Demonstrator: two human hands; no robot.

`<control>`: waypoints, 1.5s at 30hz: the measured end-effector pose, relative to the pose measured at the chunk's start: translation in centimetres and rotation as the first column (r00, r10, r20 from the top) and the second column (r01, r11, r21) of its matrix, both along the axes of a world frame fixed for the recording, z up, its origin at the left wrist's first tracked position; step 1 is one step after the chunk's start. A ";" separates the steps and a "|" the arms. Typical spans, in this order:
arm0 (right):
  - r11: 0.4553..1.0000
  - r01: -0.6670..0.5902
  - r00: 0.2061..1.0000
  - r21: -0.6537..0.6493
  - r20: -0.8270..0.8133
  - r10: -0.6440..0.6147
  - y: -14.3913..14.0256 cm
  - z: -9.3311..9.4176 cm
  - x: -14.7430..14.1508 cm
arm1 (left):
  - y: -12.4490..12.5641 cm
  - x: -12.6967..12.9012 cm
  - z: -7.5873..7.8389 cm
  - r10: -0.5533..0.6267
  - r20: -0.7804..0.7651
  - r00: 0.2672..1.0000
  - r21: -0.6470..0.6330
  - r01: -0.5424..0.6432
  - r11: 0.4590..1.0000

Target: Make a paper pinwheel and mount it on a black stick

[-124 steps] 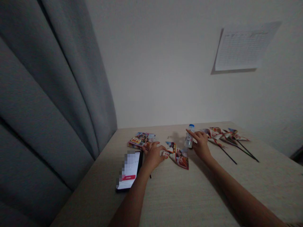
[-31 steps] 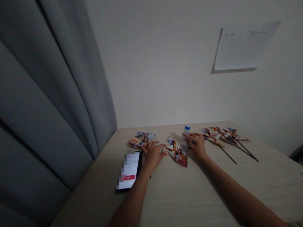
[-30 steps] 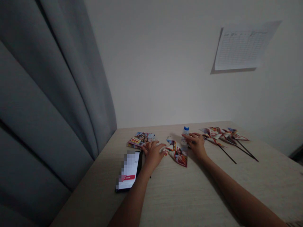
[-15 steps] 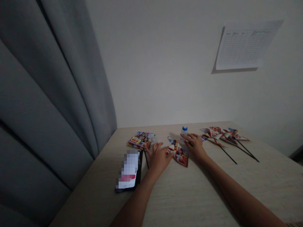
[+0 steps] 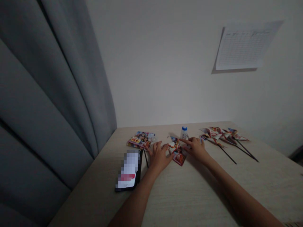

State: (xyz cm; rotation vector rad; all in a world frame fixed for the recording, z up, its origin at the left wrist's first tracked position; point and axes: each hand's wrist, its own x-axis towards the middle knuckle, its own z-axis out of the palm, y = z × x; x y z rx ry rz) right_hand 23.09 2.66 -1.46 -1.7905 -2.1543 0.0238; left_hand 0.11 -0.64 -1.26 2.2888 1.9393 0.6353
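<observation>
L hand (image 5: 159,156) sits at the left side of the folded paper (image 5: 179,159), flat-ish on the desk (image 5: 189,198) btwn both hands; R hand (image 5: 195,148) covers its right edge, near the blue-capped bottle (image 5: 184,133). Fingers bent; can't tell if either pinches. Prob. a fold-pressing step; next move calls for steady L hold, light R pressure.

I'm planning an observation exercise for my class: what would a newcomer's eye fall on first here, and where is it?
Probably the colourful folded paper mid-table, between the left hand and the right hand, with a blue-capped bottle upright just behind it. Next might come the bright phone on the left and the paper pinwheels with dark sticks on the right.
</observation>
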 end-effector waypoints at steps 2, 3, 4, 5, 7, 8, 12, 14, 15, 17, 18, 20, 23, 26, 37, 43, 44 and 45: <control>0.999 0.008 0.999 -0.051 0.037 -0.006 -0.3 0.2 -0.4 | 0.2 -0.2 0.0 0.010 0.006 1.000 0.010 -0.010 1.000; 0.997 0.010 0.999 -0.071 0.046 -0.007 -0.5 0.3 -0.6 | 0.3 -0.2 0.0 0.016 0.009 1.000 0.010 -0.016 1.000; 0.996 0.000 0.999 -0.089 0.046 0.004 -0.6 0.3 -0.8 | 0.3 -0.3 0.0 0.022 0.010 1.000 0.008 -0.022 1.000; 0.995 -0.021 0.999 -0.101 0.039 0.025 -0.7 0.4 -1.0 | 0.4 -0.4 -0.1 0.027 0.010 1.000 0.007 -0.027 1.000; 0.989 -0.099 0.995 -0.110 0.004 0.100 -1.0 0.7 -1.2 | 0.6 -0.5 -0.1 0.032 0.008 0.999 0.008 -0.032 0.999; 0.984 -0.145 0.989 -0.109 -0.018 0.144 -1.2 0.8 -1.2 | 0.6 -0.5 -0.2 0.032 0.007 0.999 0.008 -0.032 0.999; 0.945 -0.310 0.949 -0.107 -0.089 0.301 -1.7 1.3 -1.4 | 0.7 -0.6 -0.1 0.024 0.029 0.999 -0.002 -0.024 1.000; 0.922 -0.375 0.925 -0.098 -0.103 0.365 -1.8 1.5 -1.4 | 0.8 -0.6 0.0 0.018 0.040 0.999 -0.014 -0.017 1.000; 0.912 -0.402 0.914 -0.085 -0.104 0.393 -1.9 1.5 -1.4 | 0.8 -0.7 0.0 0.014 0.043 0.999 -0.022 -0.013 1.000; 0.896 -0.441 0.895 -0.054 -0.097 0.435 -1.9 1.5 -1.4 | 0.8 -0.7 0.0 0.007 0.050 0.999 -0.034 -0.005 0.999; 0.891 -0.453 0.889 -0.040 -0.091 0.448 -2.0 1.5 -1.4 | 0.9 -0.7 0.0 0.004 0.053 0.999 -0.037 -0.002 0.999; 0.887 -0.462 0.885 -0.021 -0.083 0.459 -2.0 1.5 -1.4 | 0.9 -0.7 -0.1 -0.002 0.060 0.998 -0.037 0.004 0.999; 0.885 -0.466 0.882 -0.008 -0.079 0.464 -2.1 1.5 -1.4 | 1.0 -0.8 -0.2 -0.007 0.064 0.998 -0.029 0.008 1.000; 0.883 -0.470 0.881 -0.007 -0.074 0.468 -2.3 1.8 -1.5 | 1.1 -0.9 -0.2 -0.006 0.053 0.999 -0.024 0.008 1.000; 0.886 -0.464 0.885 0.019 -0.046 0.464 -2.0 1.3 -1.7 | 1.1 -1.0 0.1 -0.004 0.052 0.999 -0.065 0.007 0.998; 0.883 -0.466 0.881 0.048 -0.061 0.468 -2.0 1.5 -1.8 | 1.1 -1.1 0.0 -0.008 0.063 0.998 -0.043 0.010 0.999; 0.882 -0.470 0.879 0.044 -0.070 0.472 -2.0 1.5 -1.7 | 1.1 -1.1 0.0 -0.009 0.065 0.998 -0.045 0.012 0.999; 0.880 -0.472 0.877 0.039 -0.082 0.474 -2.0 1.5 -1.6 | 1.1 -1.1 0.0 -0.011 0.067 0.998 -0.049 0.014 0.999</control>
